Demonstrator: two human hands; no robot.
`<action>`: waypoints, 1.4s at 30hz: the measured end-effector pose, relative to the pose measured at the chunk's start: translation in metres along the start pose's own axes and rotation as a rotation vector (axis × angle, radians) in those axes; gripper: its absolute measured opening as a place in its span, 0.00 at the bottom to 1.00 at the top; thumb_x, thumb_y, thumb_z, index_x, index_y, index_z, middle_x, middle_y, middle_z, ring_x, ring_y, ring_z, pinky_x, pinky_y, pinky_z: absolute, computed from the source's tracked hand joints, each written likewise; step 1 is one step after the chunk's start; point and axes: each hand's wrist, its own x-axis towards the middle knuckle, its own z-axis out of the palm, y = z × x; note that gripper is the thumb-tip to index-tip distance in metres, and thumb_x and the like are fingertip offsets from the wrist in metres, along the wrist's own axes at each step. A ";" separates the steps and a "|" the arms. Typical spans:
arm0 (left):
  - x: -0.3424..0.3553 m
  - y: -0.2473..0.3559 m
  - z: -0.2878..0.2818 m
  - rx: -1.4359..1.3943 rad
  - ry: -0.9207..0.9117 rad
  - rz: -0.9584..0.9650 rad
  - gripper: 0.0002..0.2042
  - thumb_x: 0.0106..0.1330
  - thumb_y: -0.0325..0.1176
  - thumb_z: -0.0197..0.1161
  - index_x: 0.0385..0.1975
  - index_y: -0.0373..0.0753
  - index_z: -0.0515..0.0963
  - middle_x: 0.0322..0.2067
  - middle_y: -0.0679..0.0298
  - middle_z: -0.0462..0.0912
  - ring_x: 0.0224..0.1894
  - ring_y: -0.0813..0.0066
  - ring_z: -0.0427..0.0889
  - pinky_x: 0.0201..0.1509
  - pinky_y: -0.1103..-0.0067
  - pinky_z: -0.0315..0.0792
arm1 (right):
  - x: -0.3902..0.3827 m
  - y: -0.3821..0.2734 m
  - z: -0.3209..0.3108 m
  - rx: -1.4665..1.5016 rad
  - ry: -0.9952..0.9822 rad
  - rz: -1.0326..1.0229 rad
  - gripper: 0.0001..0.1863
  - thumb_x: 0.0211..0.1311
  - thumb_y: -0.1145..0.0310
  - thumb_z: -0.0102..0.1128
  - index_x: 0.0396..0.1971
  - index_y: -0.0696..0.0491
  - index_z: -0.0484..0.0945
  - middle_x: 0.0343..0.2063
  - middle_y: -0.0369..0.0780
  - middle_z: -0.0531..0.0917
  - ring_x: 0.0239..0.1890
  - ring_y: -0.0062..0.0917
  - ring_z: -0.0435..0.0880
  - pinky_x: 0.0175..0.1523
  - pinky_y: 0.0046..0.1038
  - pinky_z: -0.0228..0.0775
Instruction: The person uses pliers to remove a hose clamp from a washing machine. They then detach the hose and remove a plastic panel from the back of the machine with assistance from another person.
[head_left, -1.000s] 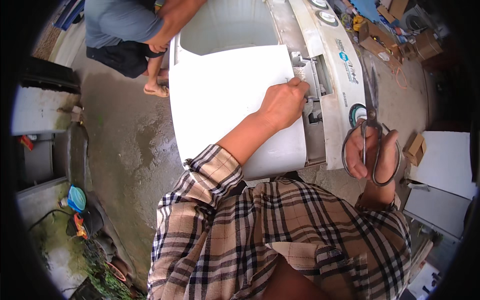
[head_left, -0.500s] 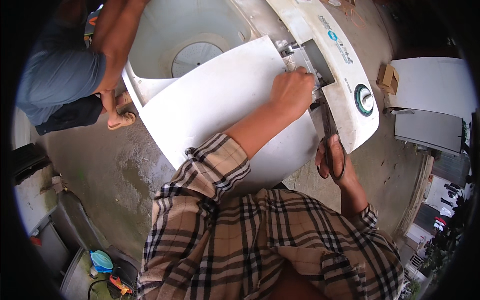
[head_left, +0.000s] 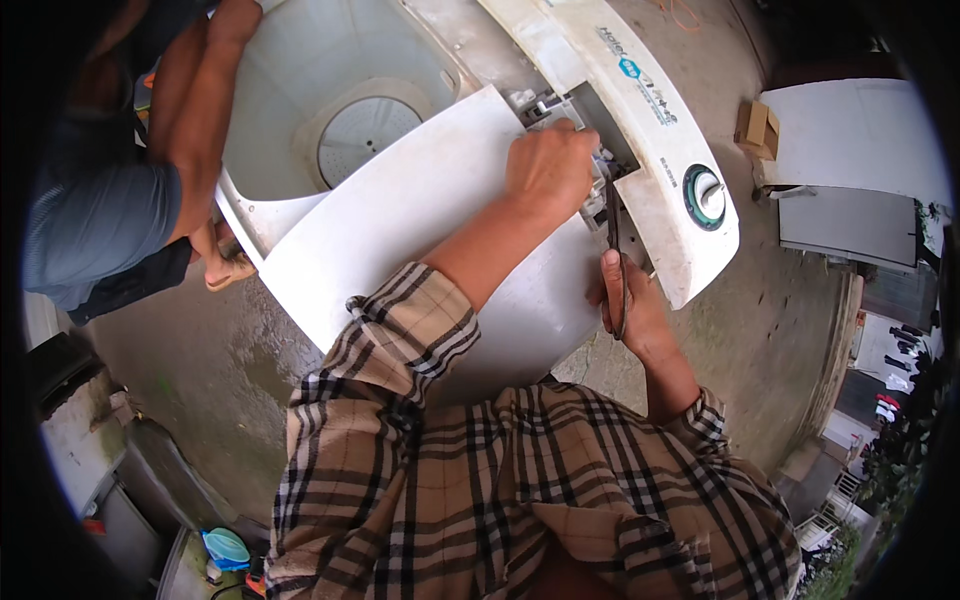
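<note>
My left hand (head_left: 548,170) is closed at the exposed mechanism (head_left: 555,108) between the white lid (head_left: 340,260) and the control panel (head_left: 650,100) of an old washing machine; what its fingers hold is hidden. Just below it, my right hand (head_left: 630,300) grips dark metal scissors (head_left: 615,230), their blades pointing up into the opening beside my left fingertips. A green-rimmed dial (head_left: 705,197) is on the panel, and the machine's open tub (head_left: 290,100) shows a perforated disc at the bottom.
At left, another person (head_left: 110,210) in grey-blue reaches to the tub's rim. A cardboard box (head_left: 755,128), white appliance bodies (head_left: 840,140) and plants (head_left: 830,570) are at right. A blue basin (head_left: 225,548) lies at lower left on the stained concrete floor (head_left: 220,370).
My right hand has brought the scissors from outside the panel inward, blades into the opening by my left hand, which stays closed there. The whole view has turned, bringing more of the tub into sight.
</note>
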 end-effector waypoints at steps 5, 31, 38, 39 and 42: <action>0.008 -0.002 0.000 0.004 -0.018 0.006 0.01 0.52 0.26 0.60 0.24 0.38 0.77 0.27 0.55 0.78 0.29 0.54 0.80 0.32 0.67 0.75 | -0.001 0.002 0.007 -0.074 0.025 -0.072 0.33 0.68 0.42 0.36 0.29 0.63 0.70 0.16 0.45 0.78 0.22 0.37 0.80 0.32 0.34 0.71; 0.027 -0.007 0.001 -0.170 -0.212 -0.081 0.04 0.57 0.34 0.62 0.29 0.45 0.81 0.31 0.55 0.80 0.36 0.53 0.79 0.40 0.64 0.72 | 0.018 -0.035 0.025 0.778 -0.018 0.186 0.36 0.61 0.31 0.33 0.28 0.56 0.65 0.16 0.42 0.71 0.11 0.21 0.65 0.16 0.24 0.58; 0.031 -0.004 -0.007 -0.182 -0.306 -0.152 0.05 0.59 0.35 0.60 0.30 0.44 0.82 0.27 0.55 0.82 0.34 0.56 0.81 0.40 0.67 0.73 | 0.030 -0.044 0.028 0.841 0.056 0.199 0.32 0.64 0.35 0.33 0.27 0.53 0.64 0.15 0.40 0.70 0.10 0.20 0.60 0.16 0.23 0.55; 0.031 -0.005 -0.008 -0.175 -0.316 -0.159 0.05 0.59 0.36 0.60 0.30 0.44 0.82 0.27 0.55 0.82 0.34 0.56 0.81 0.40 0.67 0.73 | 0.031 -0.046 0.030 0.848 0.064 0.204 0.32 0.64 0.35 0.34 0.27 0.53 0.64 0.15 0.40 0.69 0.10 0.20 0.61 0.16 0.23 0.55; 0.030 -0.005 -0.009 -0.177 -0.321 -0.174 0.05 0.57 0.33 0.59 0.27 0.46 0.82 0.27 0.57 0.82 0.34 0.57 0.81 0.38 0.67 0.73 | 0.040 -0.043 0.035 0.825 0.088 0.180 0.32 0.64 0.34 0.34 0.28 0.53 0.64 0.15 0.40 0.69 0.11 0.21 0.61 0.17 0.24 0.57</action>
